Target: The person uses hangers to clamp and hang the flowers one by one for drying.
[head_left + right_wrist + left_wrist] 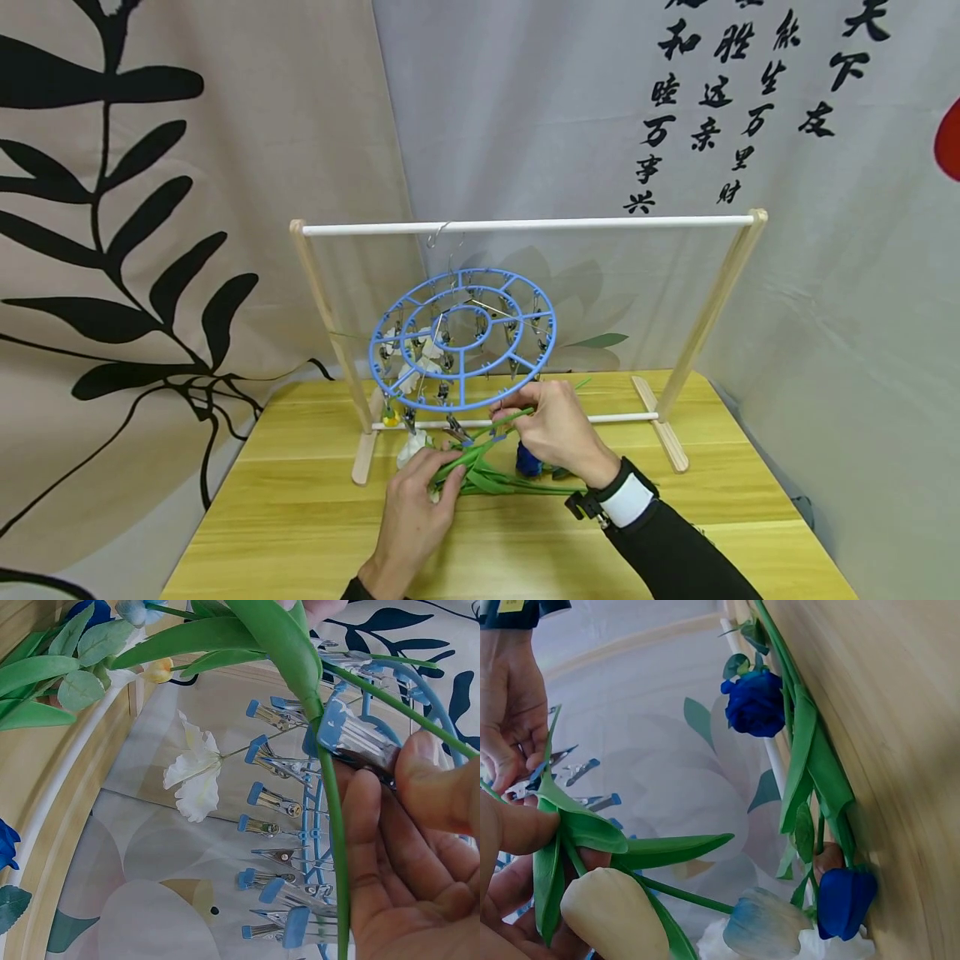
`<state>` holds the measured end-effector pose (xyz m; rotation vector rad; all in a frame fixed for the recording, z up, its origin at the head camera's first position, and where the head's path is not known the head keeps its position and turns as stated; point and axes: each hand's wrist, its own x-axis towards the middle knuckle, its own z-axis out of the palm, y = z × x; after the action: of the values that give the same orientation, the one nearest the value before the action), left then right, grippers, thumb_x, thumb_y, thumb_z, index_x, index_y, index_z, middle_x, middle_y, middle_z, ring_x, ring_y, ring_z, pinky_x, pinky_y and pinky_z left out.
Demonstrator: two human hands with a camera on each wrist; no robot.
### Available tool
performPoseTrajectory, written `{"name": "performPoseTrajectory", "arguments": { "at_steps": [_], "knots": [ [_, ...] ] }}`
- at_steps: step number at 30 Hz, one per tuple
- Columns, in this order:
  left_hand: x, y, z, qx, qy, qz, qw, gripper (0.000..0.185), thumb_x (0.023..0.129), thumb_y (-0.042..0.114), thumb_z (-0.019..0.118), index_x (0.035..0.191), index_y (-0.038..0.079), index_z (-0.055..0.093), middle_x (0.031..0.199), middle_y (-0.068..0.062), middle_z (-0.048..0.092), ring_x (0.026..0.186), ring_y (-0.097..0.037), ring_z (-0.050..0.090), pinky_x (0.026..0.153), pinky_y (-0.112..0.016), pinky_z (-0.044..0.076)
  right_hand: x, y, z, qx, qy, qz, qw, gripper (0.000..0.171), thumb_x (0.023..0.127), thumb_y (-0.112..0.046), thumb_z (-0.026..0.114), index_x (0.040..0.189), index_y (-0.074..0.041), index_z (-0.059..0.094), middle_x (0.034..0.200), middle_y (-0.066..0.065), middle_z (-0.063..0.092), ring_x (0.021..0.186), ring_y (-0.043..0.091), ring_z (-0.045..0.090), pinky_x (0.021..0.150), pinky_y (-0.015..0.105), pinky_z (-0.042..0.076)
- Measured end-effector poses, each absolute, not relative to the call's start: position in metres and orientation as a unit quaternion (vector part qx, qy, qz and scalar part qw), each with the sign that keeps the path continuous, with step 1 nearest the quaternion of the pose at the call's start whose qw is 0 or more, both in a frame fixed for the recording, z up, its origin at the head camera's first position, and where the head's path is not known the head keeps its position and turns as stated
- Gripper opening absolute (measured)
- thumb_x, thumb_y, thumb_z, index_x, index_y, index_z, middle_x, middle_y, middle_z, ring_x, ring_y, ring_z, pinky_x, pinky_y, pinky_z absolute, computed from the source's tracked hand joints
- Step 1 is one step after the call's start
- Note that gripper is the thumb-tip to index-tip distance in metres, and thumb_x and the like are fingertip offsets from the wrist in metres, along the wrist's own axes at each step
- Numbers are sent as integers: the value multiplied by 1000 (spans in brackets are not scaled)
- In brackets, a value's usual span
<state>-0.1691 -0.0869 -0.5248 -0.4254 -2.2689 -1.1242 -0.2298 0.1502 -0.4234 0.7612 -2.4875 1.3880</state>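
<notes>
My left hand [416, 504] pinches the green stem and leaves of a white tulip [615, 915], its bloom just below the fingers. My right hand [555, 425] grips a metal clip [356, 742] with blue tips between thumb and fingers. That clip hangs at the near edge of a round blue clip hanger [553, 333]. The tulip's stem runs up past the clip's tips; I cannot tell whether they bite it. A white flower [199, 769] hangs from another clip. Several more clips dangle around the rings.
A wooden stand with a white top rod [600, 223] carries the hanger. On the table [300, 517] lie a blue rose [754, 705], a blue tulip [845, 900] and a pale blue-white tulip [761, 922]. A small yellow flower [390, 417] shows below the hanger's left side.
</notes>
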Motion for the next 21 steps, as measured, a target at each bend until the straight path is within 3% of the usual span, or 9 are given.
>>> {"name": "performPoseTrajectory", "arguments": {
  "at_steps": [9, 14, 16, 21],
  "knots": [
    [-168, -85, -521, -143, -843, -438, 279, 23, 97, 0, 92, 117, 12, 88, 110, 0, 84, 101, -14, 83, 89, -34, 72, -230, 150, -423, 254, -844, 463, 97, 44, 94, 19, 62, 106, -11, 92, 98, 0, 91, 49, 2, 52, 48, 18, 26],
    [-168, -84, -520, -143, -840, -444, 277, 24, 96, -1, 93, 117, 11, 88, 109, 1, 84, 99, -12, 82, 88, -34, 72, -229, 149, -422, 252, -848, 456, 97, 39, 95, 17, 65, 107, -9, 92, 99, 1, 91, 54, 1, 58, 50, 18, 29],
    [-168, -84, -520, -142, -841, -444, 276, 24, 96, 0, 93, 117, 11, 88, 108, 1, 84, 99, -13, 83, 89, -35, 72, -229, 149, -421, 248, -852, 451, 94, 36, 97, 16, 67, 108, -8, 92, 101, 2, 92, 62, 0, 68, 50, 19, 31],
    [-169, -83, -521, -134, -845, -443, 267, 24, 97, 2, 93, 118, 13, 88, 108, 4, 84, 99, -11, 82, 90, -34, 72, -226, 148, -420, 240, -861, 439, 86, 29, 102, 9, 71, 113, -8, 91, 106, 4, 92, 57, 0, 67, 50, 19, 32]
  ]
}}
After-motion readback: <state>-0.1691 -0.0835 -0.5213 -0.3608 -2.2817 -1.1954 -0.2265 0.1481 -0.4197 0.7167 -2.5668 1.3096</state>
